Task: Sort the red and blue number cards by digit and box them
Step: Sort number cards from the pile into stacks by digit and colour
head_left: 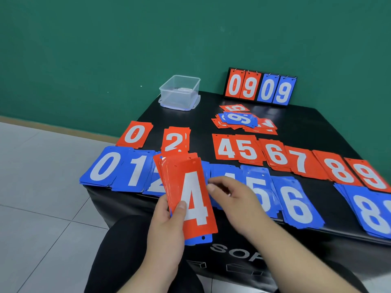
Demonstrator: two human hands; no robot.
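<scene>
My left hand [167, 227] grips a fanned stack of cards [188, 193] with a red 4 on top and a blue card at the bottom. My right hand [234, 199] hovers over the blue row, fingers loosely curled beside the stack's right edge; whether it pinches a card is unclear. Red piles lie in a back row: 0 [135, 134], 2 [175, 140], 4 [226, 148], 5 [247, 150], 6 [275, 154], 7 [300, 161], 8 [338, 170], 9 [370, 176]. Blue piles lie in front: 0 [103, 166], 1 [136, 170], 6 [296, 205], 8 [372, 212]. A clear plastic box [179, 92] stands at the back left.
An unsorted heap of red and blue cards [243, 120] lies behind the red row. A flip scoreboard [260, 86] reading 09 09 leans against the green wall. The black table [328, 123] drops off at its left edge onto tiled floor [42, 187].
</scene>
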